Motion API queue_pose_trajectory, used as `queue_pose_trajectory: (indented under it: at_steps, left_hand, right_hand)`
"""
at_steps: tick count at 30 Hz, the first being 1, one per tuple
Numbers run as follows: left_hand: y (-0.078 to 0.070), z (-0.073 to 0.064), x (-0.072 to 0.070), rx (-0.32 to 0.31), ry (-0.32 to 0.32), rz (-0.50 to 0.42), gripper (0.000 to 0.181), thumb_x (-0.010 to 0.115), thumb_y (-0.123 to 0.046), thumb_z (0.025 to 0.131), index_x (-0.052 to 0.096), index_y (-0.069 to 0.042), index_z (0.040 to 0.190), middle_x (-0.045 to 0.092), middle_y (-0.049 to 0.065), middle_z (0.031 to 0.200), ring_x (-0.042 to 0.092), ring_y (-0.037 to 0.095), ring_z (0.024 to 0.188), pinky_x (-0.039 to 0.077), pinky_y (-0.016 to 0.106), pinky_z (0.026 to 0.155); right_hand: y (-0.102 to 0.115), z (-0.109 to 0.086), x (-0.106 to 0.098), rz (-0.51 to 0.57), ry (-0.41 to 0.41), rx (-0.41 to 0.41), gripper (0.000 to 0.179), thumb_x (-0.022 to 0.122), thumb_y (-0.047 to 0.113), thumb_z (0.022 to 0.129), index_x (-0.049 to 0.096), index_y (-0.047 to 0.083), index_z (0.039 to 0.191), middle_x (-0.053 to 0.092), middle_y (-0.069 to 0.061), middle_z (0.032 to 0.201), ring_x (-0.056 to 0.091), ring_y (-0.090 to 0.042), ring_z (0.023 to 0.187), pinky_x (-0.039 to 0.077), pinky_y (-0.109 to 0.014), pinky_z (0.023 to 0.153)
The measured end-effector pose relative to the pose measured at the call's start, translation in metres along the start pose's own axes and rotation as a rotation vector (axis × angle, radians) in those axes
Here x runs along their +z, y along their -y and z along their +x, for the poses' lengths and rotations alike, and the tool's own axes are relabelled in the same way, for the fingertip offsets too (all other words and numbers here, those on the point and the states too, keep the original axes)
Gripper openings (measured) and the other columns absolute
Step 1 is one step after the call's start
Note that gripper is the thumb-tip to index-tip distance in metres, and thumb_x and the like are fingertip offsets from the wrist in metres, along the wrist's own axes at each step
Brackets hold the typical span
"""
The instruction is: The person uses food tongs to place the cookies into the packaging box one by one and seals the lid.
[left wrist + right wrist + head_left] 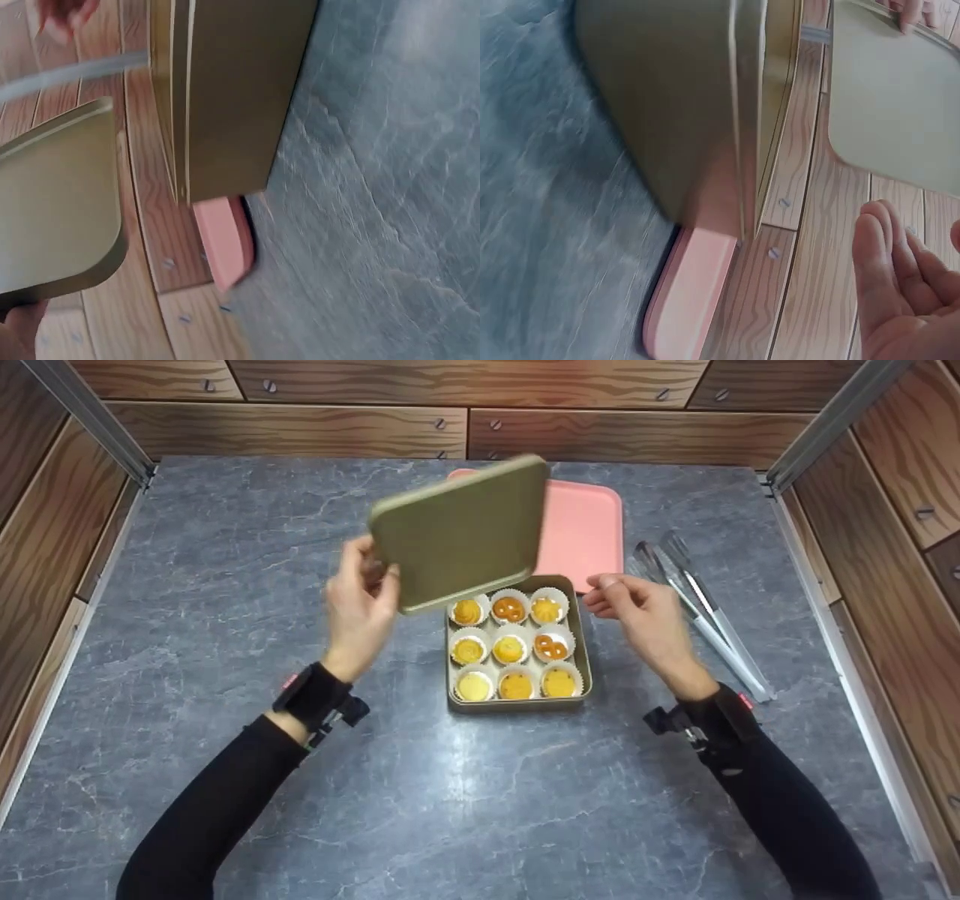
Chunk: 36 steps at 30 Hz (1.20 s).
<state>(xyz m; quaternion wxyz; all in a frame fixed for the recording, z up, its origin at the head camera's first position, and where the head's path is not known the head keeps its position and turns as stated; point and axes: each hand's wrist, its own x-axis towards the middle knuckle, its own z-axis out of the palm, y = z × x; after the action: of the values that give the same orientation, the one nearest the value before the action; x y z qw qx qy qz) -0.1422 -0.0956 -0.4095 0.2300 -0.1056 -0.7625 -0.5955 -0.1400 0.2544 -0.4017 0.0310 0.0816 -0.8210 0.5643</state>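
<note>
My left hand [361, 604] grips the left edge of a gold-green tin lid [465, 536], which it holds tilted in the air. Below the lid stands the matching square tin [517, 706], uncovered. Inside it, small pastries in white paper cups, among them a pretzel-shaped one [551, 647] and a plain round one [474, 686], sit in rows. Beside the tin's far right corner hovers my right hand [646, 619], fingers loosely bent, nothing in them. In the right wrist view its fingers [874, 259] are apart from both the tin [675, 112] and the lid [896, 97].
Behind the tin lies a pink tray [581, 529], partly covered by the lid in the head view. Two pairs of metal tongs [716, 619] with pale handles lie to the right of my right hand. Wood-patterned panels [300, 431] edge the grey marbled table [480, 810].
</note>
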Motion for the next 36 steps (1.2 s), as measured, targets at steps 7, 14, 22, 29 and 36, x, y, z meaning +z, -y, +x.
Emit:
queue_pose_trajectory:
  at_steps: [7, 14, 22, 29, 36]
  left_hand:
    - [-0.002, -0.011, 0.016, 0.473, 0.084, 0.055, 0.034, 0.058, 0.021, 0.089, 0.051, 0.006, 0.120, 0.071, 0.026, 0.110, 0.075, 0.038, 0.093, 0.066, 0.032, 0.083]
    - [-0.003, -0.014, 0.026, 0.721, 0.144, 0.051, 0.041, 0.056, 0.026, 0.085, 0.053, 0.004, 0.120, 0.072, 0.019, 0.117, 0.072, 0.035, 0.105, 0.060, 0.034, 0.098]
    - [-0.003, -0.013, 0.028, 0.928, 0.218, 0.158, 0.024, 0.058, 0.010, 0.098, 0.055, 0.000, 0.120, 0.071, 0.018, 0.119, 0.070, 0.038, 0.113, 0.055, 0.046, 0.106]
    - [0.000, -0.014, 0.024, 1.013, 0.278, 0.251, 0.017, 0.063, 0.002, 0.098, 0.059, -0.002, 0.114, 0.071, 0.014, 0.125, 0.065, 0.039, 0.122, 0.049, 0.056, 0.110]
    - [0.012, -0.016, 0.023, 0.985, 0.294, 0.302, 0.011, 0.066, 0.001, 0.095, 0.065, -0.002, 0.106, 0.071, 0.012, 0.127, 0.065, 0.034, 0.124, 0.047, 0.052, 0.114]
  right_hand:
    - [0.003, 0.004, 0.007, 0.132, 0.004, 0.031, 0.041, 0.047, 0.024, 0.112, 0.068, -0.011, 0.118, 0.074, -0.022, 0.100, 0.074, -0.020, 0.083, 0.066, -0.033, 0.080]
    - [0.006, 0.007, 0.008, 0.403, -0.014, 0.181, 0.046, 0.046, 0.036, 0.111, 0.072, -0.002, 0.107, 0.077, -0.012, 0.085, 0.074, -0.020, 0.071, 0.067, -0.036, 0.073]
    - [0.007, 0.004, 0.005, 0.510, 0.087, 0.306, 0.038, 0.056, 0.030, 0.108, 0.069, -0.002, 0.124, 0.075, -0.013, 0.110, 0.073, -0.017, 0.081, 0.064, -0.026, 0.072]
    - [0.002, 0.002, 0.006, 0.607, 0.113, 0.358, 0.025, 0.067, 0.017, 0.102, 0.072, 0.004, 0.122, 0.078, -0.011, 0.101, 0.073, -0.014, 0.070, 0.064, -0.024, 0.063]
    - [-0.004, 0.005, 0.007, 0.744, 0.105, 0.372, 0.042, 0.065, 0.007, 0.102, 0.054, -0.006, 0.140, 0.074, -0.011, 0.118, 0.073, -0.018, 0.096, 0.064, -0.029, 0.084]
